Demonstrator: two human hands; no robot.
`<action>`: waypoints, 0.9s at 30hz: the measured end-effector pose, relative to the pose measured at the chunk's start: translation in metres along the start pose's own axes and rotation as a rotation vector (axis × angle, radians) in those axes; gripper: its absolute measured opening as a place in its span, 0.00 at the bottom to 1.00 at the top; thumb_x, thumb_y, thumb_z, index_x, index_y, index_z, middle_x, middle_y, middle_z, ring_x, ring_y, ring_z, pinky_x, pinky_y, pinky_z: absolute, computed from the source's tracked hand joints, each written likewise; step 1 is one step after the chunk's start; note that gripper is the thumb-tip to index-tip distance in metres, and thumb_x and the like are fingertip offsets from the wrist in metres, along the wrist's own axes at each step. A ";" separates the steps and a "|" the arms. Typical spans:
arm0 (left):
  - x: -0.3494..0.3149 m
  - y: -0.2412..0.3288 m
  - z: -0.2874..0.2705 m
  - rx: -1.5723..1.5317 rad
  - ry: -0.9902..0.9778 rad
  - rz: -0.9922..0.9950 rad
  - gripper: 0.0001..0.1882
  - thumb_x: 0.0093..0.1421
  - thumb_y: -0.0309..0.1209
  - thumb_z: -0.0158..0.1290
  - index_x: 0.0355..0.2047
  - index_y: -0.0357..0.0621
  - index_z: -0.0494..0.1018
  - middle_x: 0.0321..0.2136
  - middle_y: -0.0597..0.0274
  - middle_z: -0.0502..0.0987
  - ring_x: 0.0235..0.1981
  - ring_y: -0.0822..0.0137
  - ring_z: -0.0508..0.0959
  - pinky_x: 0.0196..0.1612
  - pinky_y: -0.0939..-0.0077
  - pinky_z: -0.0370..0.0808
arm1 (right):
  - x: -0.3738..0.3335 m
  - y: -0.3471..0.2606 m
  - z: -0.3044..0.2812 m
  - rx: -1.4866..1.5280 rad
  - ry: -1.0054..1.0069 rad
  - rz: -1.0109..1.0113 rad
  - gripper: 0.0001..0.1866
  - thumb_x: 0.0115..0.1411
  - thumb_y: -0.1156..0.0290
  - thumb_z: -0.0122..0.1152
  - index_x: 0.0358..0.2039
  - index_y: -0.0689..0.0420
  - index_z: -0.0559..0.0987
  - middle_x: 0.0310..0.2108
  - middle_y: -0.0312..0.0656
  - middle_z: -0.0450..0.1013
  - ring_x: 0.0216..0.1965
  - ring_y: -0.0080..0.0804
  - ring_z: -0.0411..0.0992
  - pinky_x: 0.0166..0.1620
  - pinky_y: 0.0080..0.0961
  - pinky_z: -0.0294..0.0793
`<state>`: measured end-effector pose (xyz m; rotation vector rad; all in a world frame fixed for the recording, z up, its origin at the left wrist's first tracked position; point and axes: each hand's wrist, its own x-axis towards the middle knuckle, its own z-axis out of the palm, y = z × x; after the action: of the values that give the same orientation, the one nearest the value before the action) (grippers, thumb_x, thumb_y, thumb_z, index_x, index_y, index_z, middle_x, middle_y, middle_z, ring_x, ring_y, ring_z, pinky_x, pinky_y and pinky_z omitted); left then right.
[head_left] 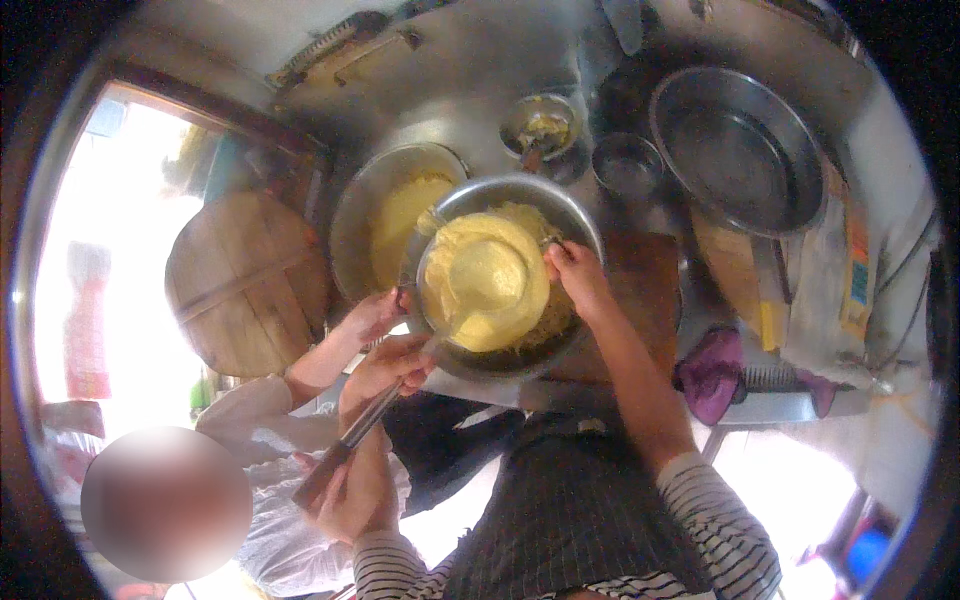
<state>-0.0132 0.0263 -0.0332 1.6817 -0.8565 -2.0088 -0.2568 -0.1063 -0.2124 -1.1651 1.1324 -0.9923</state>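
A long-handled round vessel [535, 268] coated with thick yellow mash sits over a wide steel bowl [590, 215]; whether it is a ladle or a sieve I cannot tell. My left hand [385, 368] is closed round its metal shaft near the bowl. On the far right side, my right hand [575, 272] pinches a small metal piece at the vessel's rim. More yellow mash lies in the steel bowl underneath. A co-worker's hand [375, 315] holds the bowl's left edge. Another hand [335, 500] is at the wooden end of the handle [325, 475].
Behind the bowl's left side stands a large pot [350, 205] with yellow contents. A small pan [545, 110] with yellow bits, a dark round tin [628, 165] and a big basin [740, 150] stand farther back. At right hangs a purple cloth [712, 375]; a round wooden lid [245, 285] leans left.
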 end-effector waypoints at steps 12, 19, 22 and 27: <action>-0.001 -0.028 0.072 0.267 0.563 0.082 0.08 0.60 0.33 0.42 0.27 0.45 0.63 0.09 0.70 0.60 0.07 0.80 0.58 0.08 0.87 0.56 | 0.005 -0.006 0.001 -0.033 -0.147 0.109 0.18 0.56 0.58 0.44 0.25 0.60 0.74 0.20 0.44 0.71 0.26 0.38 0.70 0.34 0.35 0.66; -0.032 -0.045 0.073 -0.043 0.502 0.173 0.13 0.58 0.32 0.43 0.44 0.45 0.61 0.21 0.64 0.67 0.11 0.76 0.64 0.07 0.87 0.61 | 0.019 0.003 0.016 -0.021 -0.041 -0.049 0.20 0.53 0.57 0.46 0.27 0.64 0.75 0.24 0.53 0.72 0.28 0.46 0.71 0.37 0.41 0.69; -0.024 -0.059 0.072 -0.020 0.419 0.087 0.13 0.58 0.32 0.42 0.43 0.45 0.61 0.21 0.65 0.67 0.11 0.76 0.65 0.07 0.87 0.61 | 0.014 0.004 0.008 -0.077 -0.074 -0.011 0.21 0.53 0.57 0.46 0.26 0.65 0.75 0.27 0.57 0.71 0.30 0.49 0.71 0.37 0.42 0.69; 0.006 -0.110 0.038 0.395 0.588 0.152 0.02 0.59 0.27 0.40 0.33 0.46 0.61 0.12 0.73 0.57 0.11 0.79 0.62 0.09 0.89 0.58 | 0.007 0.013 0.023 -0.016 -0.009 -0.055 0.21 0.53 0.57 0.45 0.25 0.65 0.75 0.25 0.57 0.71 0.27 0.49 0.71 0.37 0.42 0.69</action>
<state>-0.0413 0.1116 -0.1073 2.1754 -1.1514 -1.1815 -0.2332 -0.1079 -0.2260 -1.2174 1.1082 -1.0208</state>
